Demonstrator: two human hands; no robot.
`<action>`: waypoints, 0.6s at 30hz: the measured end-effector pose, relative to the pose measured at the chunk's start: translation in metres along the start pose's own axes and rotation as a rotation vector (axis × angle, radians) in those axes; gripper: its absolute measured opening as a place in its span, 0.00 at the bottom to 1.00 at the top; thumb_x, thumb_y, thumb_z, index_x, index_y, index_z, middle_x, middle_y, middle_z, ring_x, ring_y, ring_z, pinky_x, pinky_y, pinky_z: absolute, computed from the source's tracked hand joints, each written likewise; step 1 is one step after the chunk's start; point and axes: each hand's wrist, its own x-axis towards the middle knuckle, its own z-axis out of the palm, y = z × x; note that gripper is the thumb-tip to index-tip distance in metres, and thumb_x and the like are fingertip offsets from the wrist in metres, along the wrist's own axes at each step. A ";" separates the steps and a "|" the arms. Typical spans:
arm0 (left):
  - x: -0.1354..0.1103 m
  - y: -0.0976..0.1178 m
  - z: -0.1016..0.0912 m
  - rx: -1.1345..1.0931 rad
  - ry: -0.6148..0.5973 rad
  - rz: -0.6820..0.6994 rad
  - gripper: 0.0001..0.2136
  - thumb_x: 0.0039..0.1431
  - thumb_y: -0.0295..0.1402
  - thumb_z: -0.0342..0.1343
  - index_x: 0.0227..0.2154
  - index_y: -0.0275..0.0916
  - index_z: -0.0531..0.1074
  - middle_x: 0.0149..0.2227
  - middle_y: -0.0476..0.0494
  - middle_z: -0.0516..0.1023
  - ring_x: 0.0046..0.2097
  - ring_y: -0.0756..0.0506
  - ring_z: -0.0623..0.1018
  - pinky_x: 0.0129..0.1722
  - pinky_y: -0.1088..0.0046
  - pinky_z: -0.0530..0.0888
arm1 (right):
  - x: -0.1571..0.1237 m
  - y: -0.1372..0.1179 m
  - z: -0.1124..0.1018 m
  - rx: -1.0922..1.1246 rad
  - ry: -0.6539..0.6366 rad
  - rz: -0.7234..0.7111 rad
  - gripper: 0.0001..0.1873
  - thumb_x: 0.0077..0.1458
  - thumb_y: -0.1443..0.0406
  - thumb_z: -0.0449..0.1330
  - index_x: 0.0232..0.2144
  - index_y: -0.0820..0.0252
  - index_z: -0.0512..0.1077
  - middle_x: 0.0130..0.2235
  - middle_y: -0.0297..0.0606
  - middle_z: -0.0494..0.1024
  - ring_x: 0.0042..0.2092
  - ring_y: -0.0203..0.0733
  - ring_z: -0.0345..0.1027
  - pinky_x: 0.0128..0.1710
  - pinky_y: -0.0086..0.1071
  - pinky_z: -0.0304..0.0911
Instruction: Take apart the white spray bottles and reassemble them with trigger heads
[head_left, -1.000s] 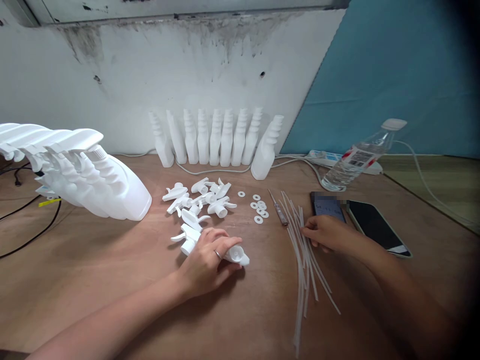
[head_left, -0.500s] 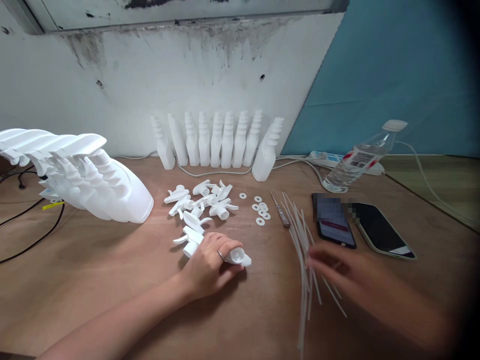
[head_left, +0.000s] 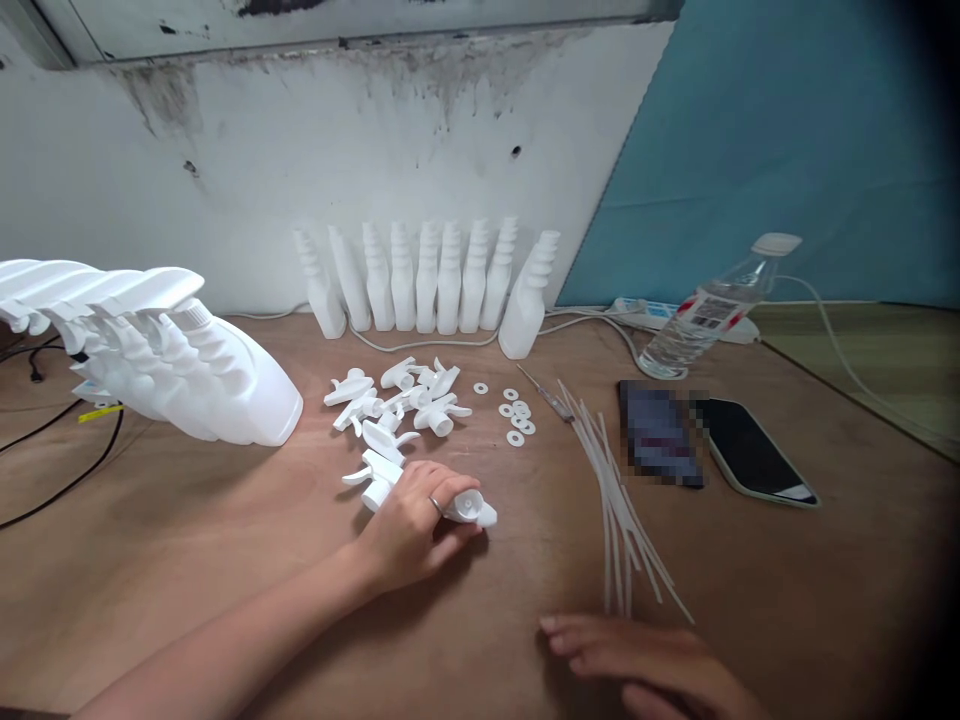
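My left hand [head_left: 420, 520] is wrapped round a white trigger spray head [head_left: 470, 505], its round cap opening facing up. Just left of that hand lies another spray head [head_left: 377, 480], and several more form a loose pile [head_left: 409, 400] behind it. My right hand [head_left: 645, 655], fingers stretched out and thumb apart, is at the near ends of a bundle of thin white tubes [head_left: 616, 500]; I see nothing held in it. The fingers cover some tube ends. A small screwdriver [head_left: 547, 393] touches or lies close to the far tube ends.
Several white washers [head_left: 515, 410] lie beside the spray heads. White bottles [head_left: 427, 285] stand along the wall; assembled spray bottles [head_left: 247, 385] cluster at left. Two phones [head_left: 660, 435] [head_left: 757, 455], a water bottle [head_left: 701, 315] and a power strip [head_left: 649, 312] are at right.
My right hand has left the middle of the tubes and come nearer to me, its fingers now extended. The tubes and screwdriver have shifted slightly. My left hand still holds the spray head.
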 end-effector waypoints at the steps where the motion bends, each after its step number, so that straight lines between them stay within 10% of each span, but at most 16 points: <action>1: 0.000 0.000 0.000 0.000 0.000 0.001 0.16 0.60 0.31 0.57 0.50 0.39 0.64 0.42 0.40 0.75 0.45 0.42 0.73 0.48 0.60 0.70 | 0.000 0.004 -0.007 -0.031 0.038 0.023 0.16 0.61 0.64 0.55 0.49 0.46 0.76 0.51 0.39 0.76 0.55 0.49 0.70 0.54 0.42 0.68; 18: 0.002 0.001 -0.003 -0.016 0.007 0.021 0.15 0.60 0.31 0.57 0.49 0.39 0.64 0.42 0.41 0.76 0.44 0.43 0.74 0.47 0.61 0.70 | 0.075 0.038 -0.065 -0.009 0.326 0.115 0.23 0.62 0.52 0.51 0.28 0.60 0.77 0.33 0.43 0.80 0.39 0.48 0.75 0.44 0.38 0.69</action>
